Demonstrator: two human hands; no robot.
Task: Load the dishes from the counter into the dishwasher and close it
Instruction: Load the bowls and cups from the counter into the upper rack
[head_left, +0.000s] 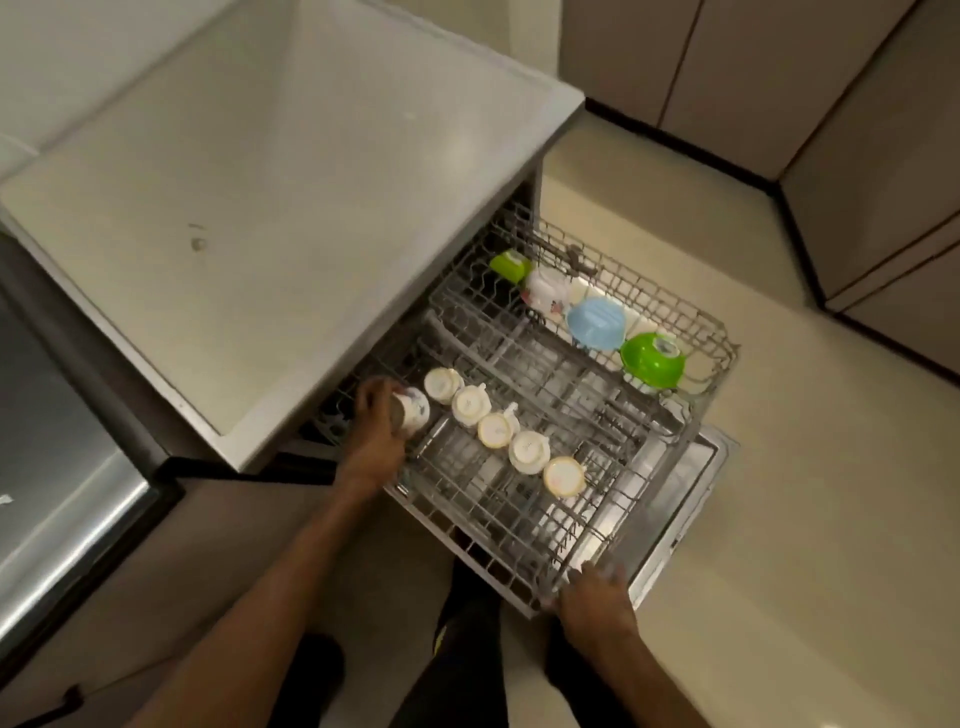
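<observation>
The dishwasher's wire rack is pulled out over the open door. My left hand grips a white patterned cup at the rack's back left, just under the counter edge. Several cream cups stand upside down in a diagonal row beside it. Along the far side sit a small green cup, a white patterned dish, a blue bowl and a green bowl. My right hand holds the rack's front corner, fingers curled over the wire.
The white counter overhangs the dishwasher at the left. A steel appliance front lies at the far left. Beige cabinets line the right and back, with pale floor between. My legs stand below the rack.
</observation>
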